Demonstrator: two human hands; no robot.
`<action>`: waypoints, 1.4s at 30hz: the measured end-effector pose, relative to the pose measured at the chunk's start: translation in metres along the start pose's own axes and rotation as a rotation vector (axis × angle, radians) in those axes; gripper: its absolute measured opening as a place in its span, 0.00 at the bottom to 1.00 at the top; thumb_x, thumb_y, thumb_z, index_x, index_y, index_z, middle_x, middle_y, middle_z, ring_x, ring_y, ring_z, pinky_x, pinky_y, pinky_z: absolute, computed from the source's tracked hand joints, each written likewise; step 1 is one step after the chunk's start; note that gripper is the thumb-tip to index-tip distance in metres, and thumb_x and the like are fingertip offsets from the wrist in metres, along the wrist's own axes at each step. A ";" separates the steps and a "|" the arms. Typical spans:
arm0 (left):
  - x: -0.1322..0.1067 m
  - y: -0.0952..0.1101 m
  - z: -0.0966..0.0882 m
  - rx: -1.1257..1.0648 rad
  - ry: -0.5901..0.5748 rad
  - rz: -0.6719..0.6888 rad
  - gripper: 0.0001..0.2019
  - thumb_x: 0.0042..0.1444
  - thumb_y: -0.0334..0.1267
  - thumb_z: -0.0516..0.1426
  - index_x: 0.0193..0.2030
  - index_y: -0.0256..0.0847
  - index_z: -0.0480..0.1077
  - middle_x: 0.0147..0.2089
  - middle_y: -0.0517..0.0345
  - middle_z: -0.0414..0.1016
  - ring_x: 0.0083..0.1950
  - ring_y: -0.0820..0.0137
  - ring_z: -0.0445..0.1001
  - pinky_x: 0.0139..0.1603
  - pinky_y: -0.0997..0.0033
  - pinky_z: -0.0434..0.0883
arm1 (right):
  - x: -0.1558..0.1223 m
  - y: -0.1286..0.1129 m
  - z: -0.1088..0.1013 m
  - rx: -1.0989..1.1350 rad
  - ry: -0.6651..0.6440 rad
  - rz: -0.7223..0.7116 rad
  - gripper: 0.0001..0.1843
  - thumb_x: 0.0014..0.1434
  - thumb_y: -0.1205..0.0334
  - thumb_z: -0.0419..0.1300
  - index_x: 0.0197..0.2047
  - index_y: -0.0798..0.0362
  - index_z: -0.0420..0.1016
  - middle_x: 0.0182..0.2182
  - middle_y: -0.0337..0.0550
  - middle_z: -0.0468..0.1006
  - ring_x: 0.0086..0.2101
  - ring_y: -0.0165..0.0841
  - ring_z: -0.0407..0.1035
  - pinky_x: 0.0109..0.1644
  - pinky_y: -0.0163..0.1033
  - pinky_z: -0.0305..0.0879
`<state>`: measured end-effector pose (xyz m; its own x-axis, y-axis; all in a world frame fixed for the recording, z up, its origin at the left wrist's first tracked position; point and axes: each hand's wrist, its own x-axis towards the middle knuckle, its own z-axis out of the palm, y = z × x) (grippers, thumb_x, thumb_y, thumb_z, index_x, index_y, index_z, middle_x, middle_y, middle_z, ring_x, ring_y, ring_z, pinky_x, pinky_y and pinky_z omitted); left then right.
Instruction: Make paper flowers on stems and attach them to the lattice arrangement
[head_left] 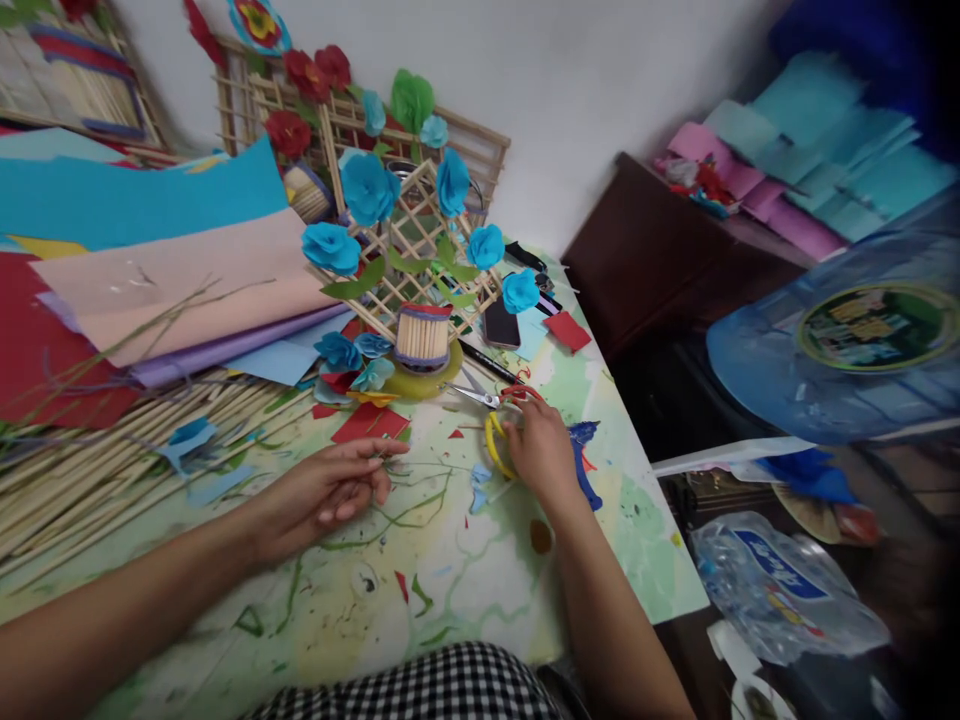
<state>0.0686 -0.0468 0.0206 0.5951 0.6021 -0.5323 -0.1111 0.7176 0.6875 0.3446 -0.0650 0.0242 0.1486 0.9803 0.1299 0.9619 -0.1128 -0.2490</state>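
Observation:
My left hand lies palm-up on the paint-stained table, fingers loosely curled and pinching a thin green stem. My right hand rests further right, its fingers closed on a yellow ring-shaped thing, perhaps a tape roll. Red-handled scissors lie just beyond that hand. A blue glue gun sits to its right. A wooden lattice decked with blue paper flowers leans behind a bundle of short sticks.
Coloured paper sheets and long bamboo sticks cover the left side. A phone and a black pen lie near the lattice. To the right stand a dark cabinet, a blue lid and a plastic bag.

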 end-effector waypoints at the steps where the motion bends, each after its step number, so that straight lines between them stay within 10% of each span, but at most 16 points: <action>1: 0.000 0.000 0.000 -0.002 0.000 -0.001 0.14 0.55 0.32 0.56 0.49 0.35 0.68 0.26 0.56 0.74 0.15 0.84 0.55 0.12 0.86 0.47 | 0.000 -0.001 0.001 -0.010 0.008 0.005 0.16 0.58 0.64 0.56 0.49 0.57 0.72 0.47 0.56 0.74 0.48 0.46 0.66 0.54 0.50 0.61; 15: 0.002 -0.002 -0.005 -0.010 -0.014 -0.008 0.10 0.57 0.31 0.55 0.45 0.35 0.70 0.26 0.57 0.72 0.15 0.84 0.55 0.12 0.87 0.49 | -0.002 0.007 0.006 0.026 -0.026 -0.100 0.32 0.46 0.68 0.57 0.57 0.62 0.62 0.51 0.59 0.71 0.53 0.47 0.64 0.59 0.50 0.58; 32: 0.001 0.005 -0.006 -0.044 0.001 0.048 0.09 0.55 0.31 0.56 0.43 0.37 0.73 0.24 0.57 0.72 0.15 0.83 0.57 0.11 0.87 0.51 | -0.017 -0.008 0.003 0.322 -0.117 -0.157 0.24 0.46 0.74 0.57 0.48 0.51 0.70 0.49 0.47 0.74 0.49 0.39 0.67 0.54 0.45 0.64; 37: 0.001 0.002 -0.005 -0.054 0.056 0.073 0.08 0.56 0.31 0.56 0.41 0.35 0.74 0.23 0.58 0.70 0.15 0.84 0.55 0.11 0.88 0.49 | -0.034 0.025 -0.014 -0.023 0.151 0.080 0.16 0.56 0.64 0.55 0.48 0.58 0.71 0.46 0.57 0.74 0.49 0.47 0.66 0.55 0.52 0.61; 42: 0.002 -0.001 -0.003 -0.066 0.093 0.060 0.07 0.57 0.33 0.56 0.39 0.34 0.73 0.24 0.60 0.68 0.15 0.85 0.53 0.12 0.87 0.47 | -0.053 0.062 -0.016 -0.188 0.067 0.307 0.22 0.56 0.53 0.55 0.46 0.62 0.69 0.39 0.60 0.75 0.42 0.49 0.70 0.47 0.50 0.66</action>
<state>0.0678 -0.0452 0.0171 0.5096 0.6722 -0.5372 -0.1980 0.6991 0.6870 0.4001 -0.1267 0.0168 0.4454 0.8842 0.1406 0.8948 -0.4338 -0.1059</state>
